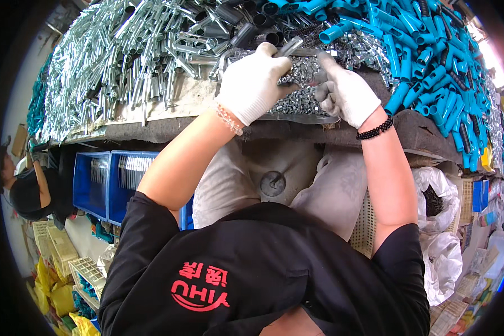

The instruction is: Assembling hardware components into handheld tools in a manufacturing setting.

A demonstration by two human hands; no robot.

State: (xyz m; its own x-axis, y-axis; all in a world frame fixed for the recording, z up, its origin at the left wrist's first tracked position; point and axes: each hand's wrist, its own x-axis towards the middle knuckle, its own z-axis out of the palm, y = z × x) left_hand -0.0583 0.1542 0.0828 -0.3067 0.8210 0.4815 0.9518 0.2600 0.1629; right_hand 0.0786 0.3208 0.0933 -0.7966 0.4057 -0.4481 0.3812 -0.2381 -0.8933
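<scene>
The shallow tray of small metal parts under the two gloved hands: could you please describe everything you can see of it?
The tray is shallow and looks like clear or grey plastic, with a thin rim. It is heaped with small shiny silver parts, too small to identify. It lies flat at the workbench's front edge, between the silver tubes and the blue tubes. The left hand and right hand, both in white gloves, rest over it, covering much of its middle.

A cluttered workbench [168, 126] stands above blue crates [103, 185] and white sacks [439, 193].
</scene>
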